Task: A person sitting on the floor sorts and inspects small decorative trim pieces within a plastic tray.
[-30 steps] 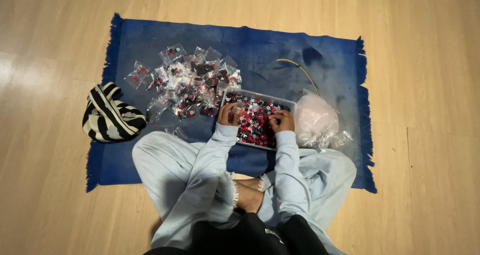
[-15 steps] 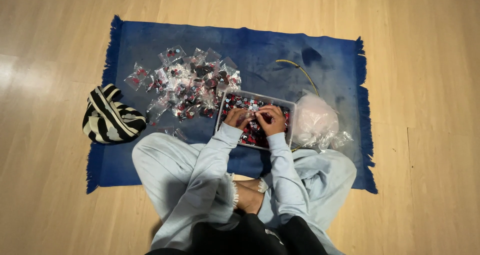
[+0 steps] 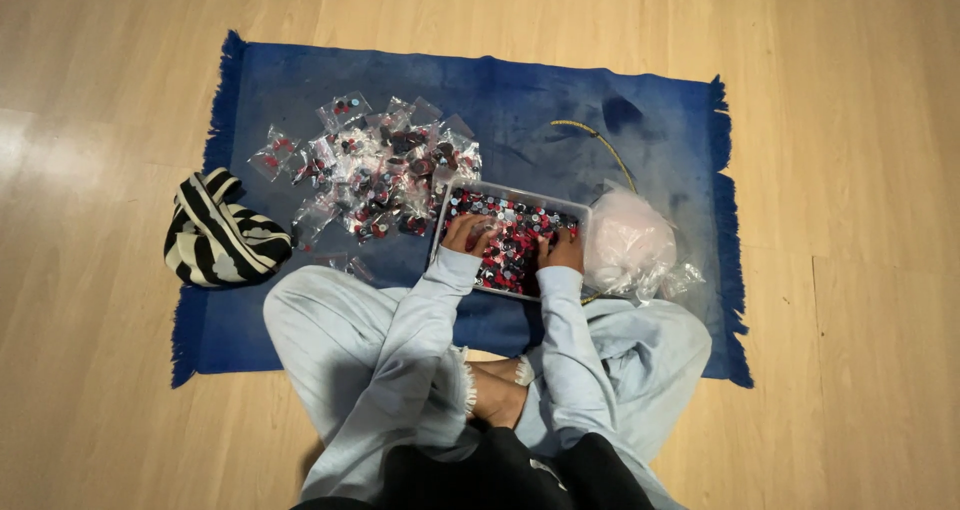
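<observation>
Tray: clear rectangular plastic tray point(image 3: 512, 242) of red and dark small pieces, on blue fringed rug point(image 3: 480, 100), within reach of crossed legs.
Left hand point(image 3: 467, 234): fingers curled in pieces; grasp unclear.
Right hand point(image 3: 562, 252): resting at tray's right edge, steadying it; grasp unclear.
Bags: small clear filled packets point(image 3: 375, 165), piled beside tray.

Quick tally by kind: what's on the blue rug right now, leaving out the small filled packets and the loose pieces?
Clear tray of small pieces: 1
Pile of small filled packets: 1
Pinkish plastic bag: 1
Striped black-and-white pouch: 1
Yellowish cord: 1
Total: 5

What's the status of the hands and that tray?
Both hands, left and right, in clear tray of small pieces. Grip unclear. Nothing blocking.
</observation>
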